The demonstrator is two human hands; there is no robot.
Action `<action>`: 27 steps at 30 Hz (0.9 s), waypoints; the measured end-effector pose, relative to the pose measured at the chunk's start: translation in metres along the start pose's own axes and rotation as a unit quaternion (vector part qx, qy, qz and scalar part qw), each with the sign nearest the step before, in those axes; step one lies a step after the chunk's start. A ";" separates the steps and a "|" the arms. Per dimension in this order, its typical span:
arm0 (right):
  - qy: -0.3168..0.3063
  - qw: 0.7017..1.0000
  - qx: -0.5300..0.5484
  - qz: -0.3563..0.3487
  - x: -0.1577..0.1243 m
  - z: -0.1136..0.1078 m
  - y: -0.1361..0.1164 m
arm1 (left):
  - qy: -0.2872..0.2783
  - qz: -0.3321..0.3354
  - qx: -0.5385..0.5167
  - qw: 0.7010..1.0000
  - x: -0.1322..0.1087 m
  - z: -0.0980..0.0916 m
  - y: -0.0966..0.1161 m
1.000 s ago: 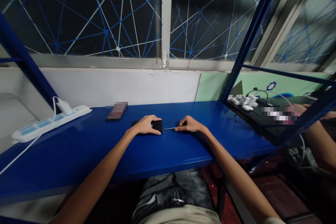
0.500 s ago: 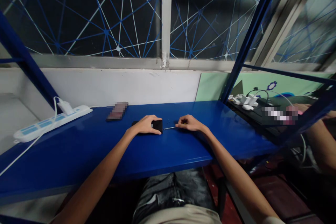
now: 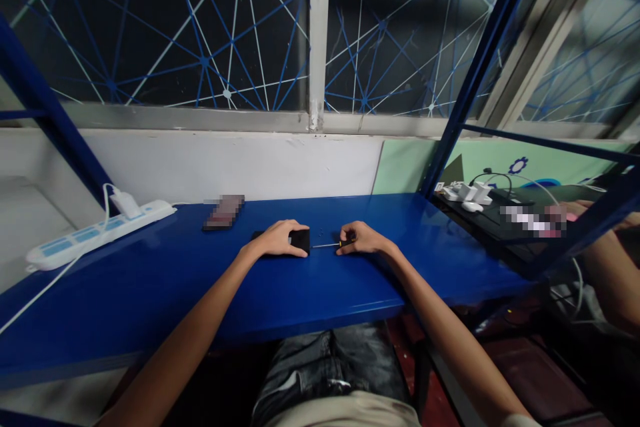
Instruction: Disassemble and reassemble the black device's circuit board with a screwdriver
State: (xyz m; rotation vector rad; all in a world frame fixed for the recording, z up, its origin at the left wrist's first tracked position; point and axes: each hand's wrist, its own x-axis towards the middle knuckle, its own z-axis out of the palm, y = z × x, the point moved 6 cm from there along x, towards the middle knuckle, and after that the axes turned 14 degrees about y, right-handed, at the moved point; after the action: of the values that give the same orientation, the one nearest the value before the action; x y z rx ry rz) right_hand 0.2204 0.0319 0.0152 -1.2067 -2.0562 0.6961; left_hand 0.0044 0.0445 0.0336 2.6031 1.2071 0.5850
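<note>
My left hand is closed around a flat black box-like object on the blue table, thumb on its near side and fingers on its far side. My right hand grips a screwdriver by its dark handle, which shows a bit of yellow. The thin metal shaft lies level and points left. Its tip meets the right end of the black object; whether it sits in a screw is too small to tell. Just beyond the shaft lie a few tiny bits, perhaps screws.
A white power strip with a plug and cable lies at the left of the blue table. Behind my left hand is a phone-like slab, partly blurred. On the right, beyond a blue frame post, white chargers stand near another person's arm.
The fingers of my right hand have shifted on the screwdriver, so more of its handle shows. My left hand and the black object have stayed in place.
</note>
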 end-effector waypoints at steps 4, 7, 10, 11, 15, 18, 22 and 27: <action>-0.009 1.000 0.002 -0.001 0.000 0.002 0.002 | -0.002 -0.001 0.004 1.000 0.000 0.001 -0.001; -0.010 1.000 0.002 0.007 0.000 0.001 0.002 | -0.003 -0.002 0.006 1.000 0.000 0.001 -0.002; -0.008 1.000 0.001 0.007 -0.001 0.000 0.001 | -0.006 -0.002 0.011 1.000 -0.001 0.001 -0.001; -0.009 1.000 -0.002 0.004 -0.001 0.000 0.000 | -0.007 -0.003 0.012 1.000 -0.001 0.001 -0.001; -0.013 1.000 -0.027 -0.004 0.000 -0.001 0.002 | -0.010 -0.004 0.017 1.000 -0.001 0.000 0.001; -0.009 0.999 -0.031 -0.002 0.000 -0.003 0.003 | -0.008 -0.005 0.021 1.000 -0.001 0.000 0.000; -0.007 1.000 -0.020 -0.007 -0.001 -0.004 0.001 | -0.008 0.001 0.017 1.000 0.000 0.002 -0.002; -0.003 1.000 -0.029 -0.002 0.000 -0.003 0.001 | -0.004 0.003 0.018 1.000 0.000 0.003 -0.004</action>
State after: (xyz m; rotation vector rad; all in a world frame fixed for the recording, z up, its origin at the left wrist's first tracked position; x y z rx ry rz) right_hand 0.2232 0.0328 0.0163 -1.2335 -2.0966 0.6436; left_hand 0.0030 0.0470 0.0299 2.6370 1.2181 0.5589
